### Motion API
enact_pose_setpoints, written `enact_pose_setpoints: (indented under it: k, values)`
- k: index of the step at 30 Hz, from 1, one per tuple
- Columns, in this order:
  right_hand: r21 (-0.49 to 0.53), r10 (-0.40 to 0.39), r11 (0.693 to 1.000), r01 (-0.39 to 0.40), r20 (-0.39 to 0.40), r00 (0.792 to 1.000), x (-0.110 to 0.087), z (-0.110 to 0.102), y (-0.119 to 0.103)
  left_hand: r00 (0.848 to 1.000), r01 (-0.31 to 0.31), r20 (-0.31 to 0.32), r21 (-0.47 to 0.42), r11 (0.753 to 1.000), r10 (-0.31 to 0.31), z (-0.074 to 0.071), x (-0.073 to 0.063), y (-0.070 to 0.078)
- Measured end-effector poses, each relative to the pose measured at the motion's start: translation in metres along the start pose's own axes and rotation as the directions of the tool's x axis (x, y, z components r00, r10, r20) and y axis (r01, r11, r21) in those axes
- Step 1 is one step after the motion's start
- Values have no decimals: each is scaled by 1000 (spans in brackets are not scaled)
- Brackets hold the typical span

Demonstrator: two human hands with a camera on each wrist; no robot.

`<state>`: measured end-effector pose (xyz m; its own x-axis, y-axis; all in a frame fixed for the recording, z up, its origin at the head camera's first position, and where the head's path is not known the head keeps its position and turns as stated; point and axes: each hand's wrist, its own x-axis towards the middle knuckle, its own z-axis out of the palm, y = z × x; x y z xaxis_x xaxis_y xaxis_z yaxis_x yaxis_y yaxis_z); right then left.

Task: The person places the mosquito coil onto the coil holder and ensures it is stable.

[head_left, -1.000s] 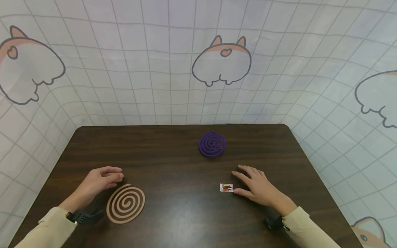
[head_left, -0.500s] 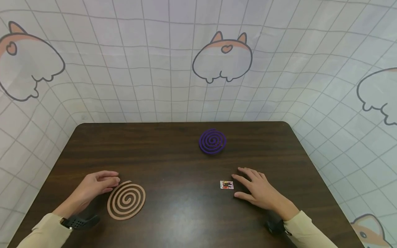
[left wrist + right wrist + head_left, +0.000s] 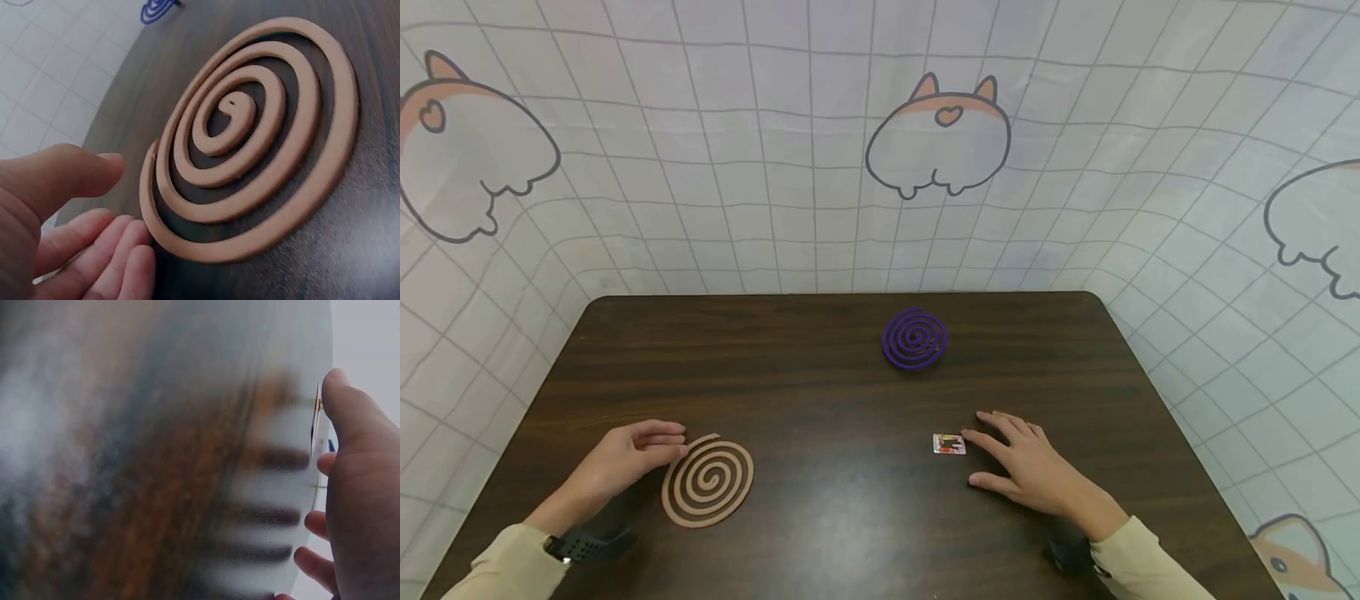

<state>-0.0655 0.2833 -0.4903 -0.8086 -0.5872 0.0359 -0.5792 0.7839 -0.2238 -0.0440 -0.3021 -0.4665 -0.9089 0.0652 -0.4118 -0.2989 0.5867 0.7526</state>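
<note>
A tan mosquito coil (image 3: pixel 745 479) lies flat on the dark wooden table at the left. My left hand (image 3: pixel 625 458) is beside its upper left edge, fingers loosely bent and holding nothing. In the left wrist view, the fingertips (image 3: pixel 140 265) come right to the coil's outer ring (image 3: pixel 345 112), and the thumb stands apart from the other fingers. My right hand (image 3: pixel 1030 467) is spread low over the table. Its index fingertip reaches the right edge of a small printed card (image 3: pixel 949 443); from the right wrist the card (image 3: pixel 315 419) shows edge-on near the thumb.
Farther back on the table, right of centre, sits a purple mosquito coil (image 3: pixel 916 337). A white grid-patterned curtain (image 3: pixel 775 167) with corgi drawings surrounds the table's back and sides. A dark strap (image 3: pixel 591 546) is on the left wrist.
My left hand has come slightly down and left, its fingertips now at the tan coil's edge. The right hand has shifted slightly, its index fingertip now at the card. The head view has tilted slightly.
</note>
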Motion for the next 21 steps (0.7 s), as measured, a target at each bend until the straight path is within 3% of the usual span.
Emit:
enact_pose_setpoints:
  k: [12, 18, 21]
  values:
    - [-20, -10, 1000, 9, -18, 1000, -1, 0, -1, 990, -117, -60, 178, 977, 130, 9, 0, 4]
    - [-34, -11, 999, 11, 0, 1000, 0, 1, 0, 980, -141, -102, 265, 954, 173, 12, 3, 4]
    - [-36, -16, 999, 16, 2, 1000, -1, 1, -2, 980, -130, -112, 275, 953, 166, 12, 2, 5]
